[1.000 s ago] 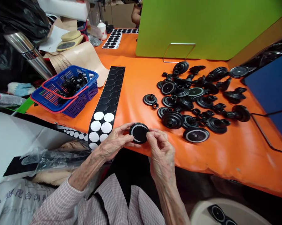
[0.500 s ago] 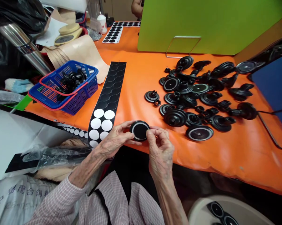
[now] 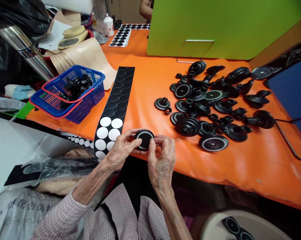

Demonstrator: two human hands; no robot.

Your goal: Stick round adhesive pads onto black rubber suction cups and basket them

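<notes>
Shifted slightly leftward, the black rubber disc is held just over the orange worktop near its front edge, the left hand curled around its left rim and the right hand pinching its right side.

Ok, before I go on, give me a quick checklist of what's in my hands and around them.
1. Round black rubber part held: ok, left hand and right hand both grip it.
2. Black pad sitting evenly inside its pale ring: cannot tell, fingers cover part of it.
3. Black pads on the adhesive strip: ok, many above the white circles.
4. Blue plastic basket clear of the hands: ok.
5. Black rubber fittings on the orange table clear of the hands: ok.
</notes>
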